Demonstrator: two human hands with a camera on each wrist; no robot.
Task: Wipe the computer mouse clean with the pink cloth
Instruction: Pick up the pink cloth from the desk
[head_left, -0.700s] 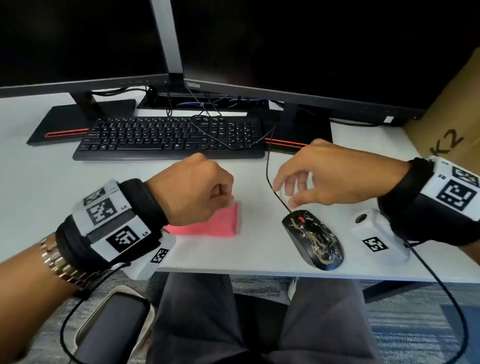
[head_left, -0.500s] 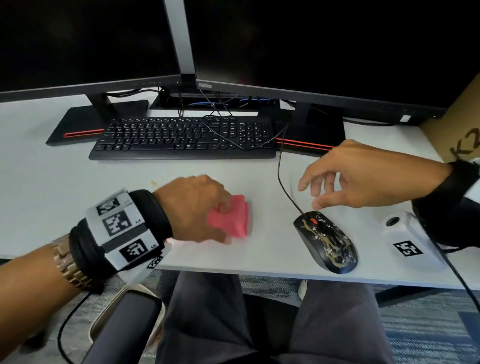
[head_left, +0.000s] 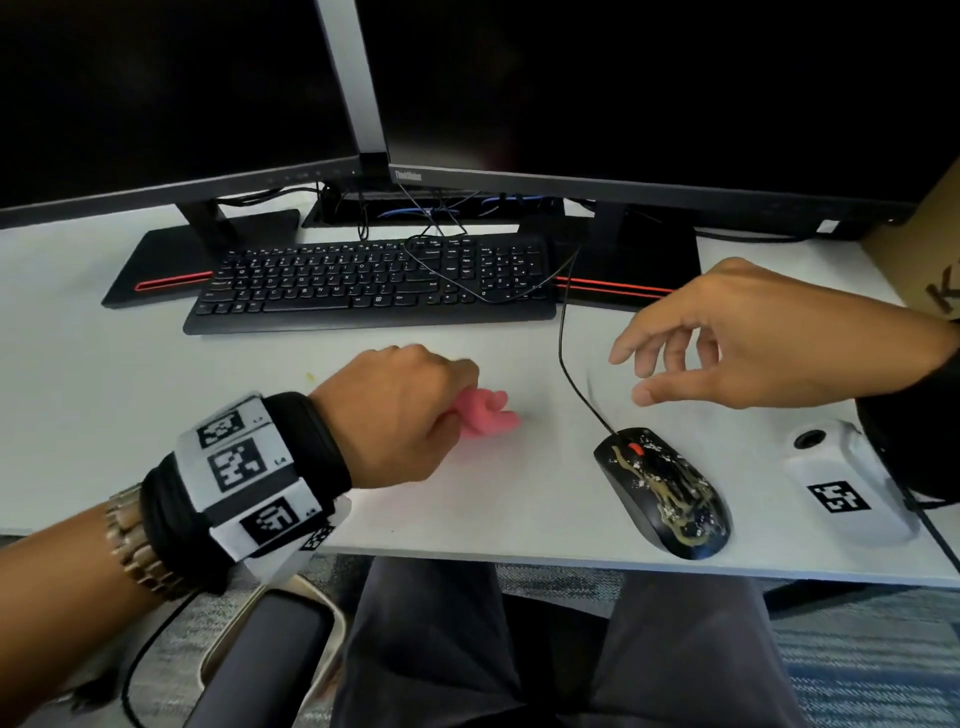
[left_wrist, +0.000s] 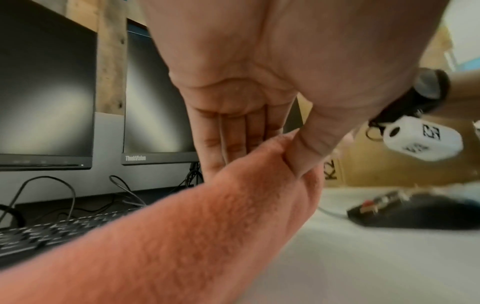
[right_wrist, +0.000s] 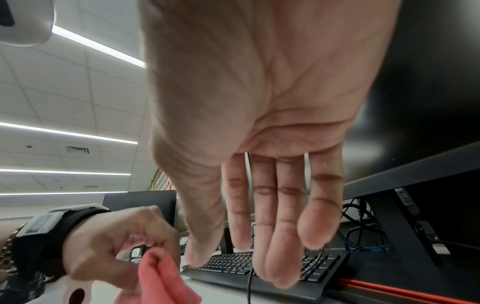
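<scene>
A black wired computer mouse (head_left: 667, 493) smeared with yellowish grime and white specks lies near the front edge of the white desk (head_left: 519, 493); it shows low and blurred as the mouse (left_wrist: 420, 211) in the left wrist view. My left hand (head_left: 415, 410) pinches the pink cloth (head_left: 488, 413) between thumb and fingers, left of the mouse. The cloth (left_wrist: 182, 236) fills the lower left wrist view, and the cloth (right_wrist: 161, 281) shows under my left hand (right_wrist: 124, 242) in the right wrist view. My right hand (head_left: 675, 369) hovers open above and behind the mouse, its fingers (right_wrist: 283, 236) relaxed and empty.
A black keyboard (head_left: 374, 283) lies behind the hands, with two dark monitors (head_left: 623, 88) on stands beyond it. The mouse cable (head_left: 566, 353) runs back toward the keyboard. A cardboard box (head_left: 930, 265) stands at the far right. My lap and a chair armrest (head_left: 260, 665) are below the desk edge.
My left hand has closed on the folded pink cloth, bunched it and lifted it off the desk. My right hand stays hovering behind the mouse with fingers spread a little wider.
</scene>
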